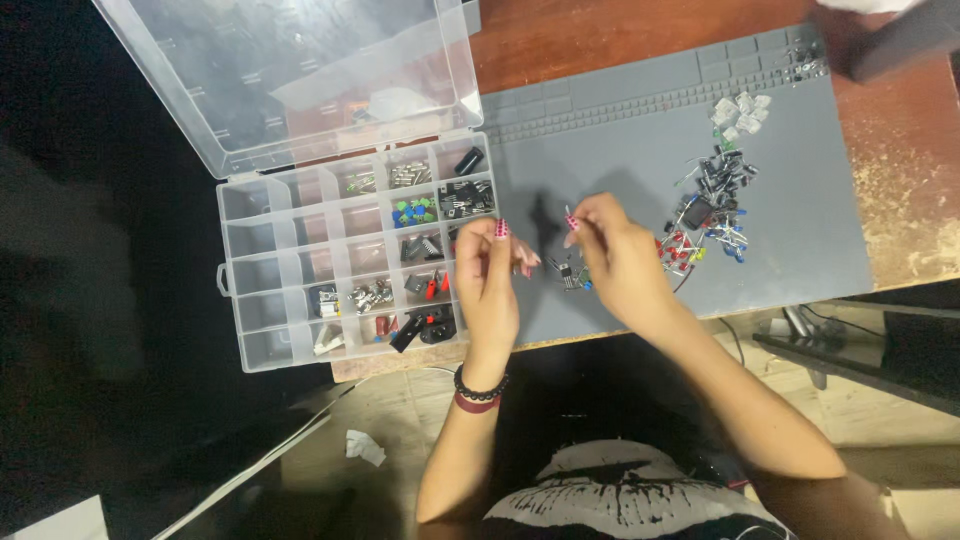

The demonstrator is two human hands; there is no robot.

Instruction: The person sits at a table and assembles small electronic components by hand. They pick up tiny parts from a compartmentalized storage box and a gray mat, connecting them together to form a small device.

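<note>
Both hands hover over the grey silicone work mat (640, 130) on the wooden worktop (600, 35). The right hand (620, 250) has its fingers pinched narrow on something too small to identify, above a few small dark electronic parts (568, 272) lying on the mat. The left hand (490, 275) is loosely curled beside the clear plastic compartment box (345, 255), whose open lid keeps the sorted compartments in reach, while the heap of loose mixed components (715, 205) lies to the right.

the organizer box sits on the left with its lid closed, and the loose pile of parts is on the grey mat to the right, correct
Not quite: the head view shows the box with its clear lid swung open, compartments exposed. The rest holds: the box sits on the left, and the loose pile lies on the grey mat to the right.
</note>
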